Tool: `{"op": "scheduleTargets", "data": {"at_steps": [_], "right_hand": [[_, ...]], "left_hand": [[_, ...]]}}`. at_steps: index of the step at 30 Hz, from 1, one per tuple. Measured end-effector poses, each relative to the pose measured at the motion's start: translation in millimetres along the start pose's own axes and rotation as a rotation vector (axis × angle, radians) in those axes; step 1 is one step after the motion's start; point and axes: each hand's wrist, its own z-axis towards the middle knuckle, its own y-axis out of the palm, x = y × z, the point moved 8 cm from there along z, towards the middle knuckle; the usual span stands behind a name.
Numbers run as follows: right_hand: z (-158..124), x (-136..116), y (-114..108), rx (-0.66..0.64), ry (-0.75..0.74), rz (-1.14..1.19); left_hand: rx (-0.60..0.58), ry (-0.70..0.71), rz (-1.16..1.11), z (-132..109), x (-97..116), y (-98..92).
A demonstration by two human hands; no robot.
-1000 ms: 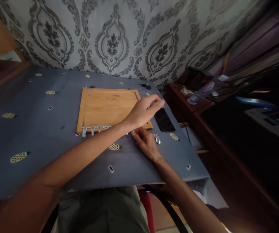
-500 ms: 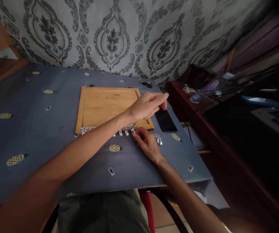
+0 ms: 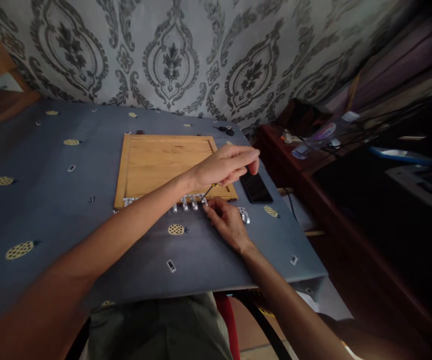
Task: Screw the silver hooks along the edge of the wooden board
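My left hand (image 3: 228, 165) reaches across the wooden panel (image 3: 163, 165), its fingers curled round the handle of a screwdriver (image 3: 210, 190). Most of that handle is hidden under the hand. The thin shaft slants down to a silver metal fitting (image 3: 203, 199) on the panel's near edge. My right hand (image 3: 228, 222) rests just in front of the edge, thumb and fingertips pinching the same fitting. More silver fittings (image 3: 184, 204) line the edge to the left, with my left forearm covering part of the row.
Beside my right hand lie loose silver fittings (image 3: 244, 215). A black phone (image 3: 258, 187) is right of the panel, and keys (image 3: 225, 130) lie behind it. Small screws (image 3: 91, 199) sit on the blue tablecloth (image 3: 50, 210). A plastic bottle (image 3: 324, 135) is on the right-hand furniture.
The view has shifted slightly. My left hand has turned a little, and more of the screwdriver shows beneath it. The right hand keeps its pinch on the fitting.
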Motion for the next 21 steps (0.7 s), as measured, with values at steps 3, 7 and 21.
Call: {"op": "scheduleTargets", "data": {"at_steps": [3,7,21], "right_hand": [[0.4,-1.4,-0.2,-0.003,-0.014,0.002],[0.4,-1.9,-0.8,0.002,-0.018,0.013],[0.3,-2.4,-0.9,0.002,-0.027,-0.004]], "left_hand": [[0.124,0.046,0.157,-5.5,5.7,-6.2],[0.423,0.112,0.440,-18.2,20.7,-15.2],[0.386,0.092,0.181,-5.5,4.7,-15.6]]}}
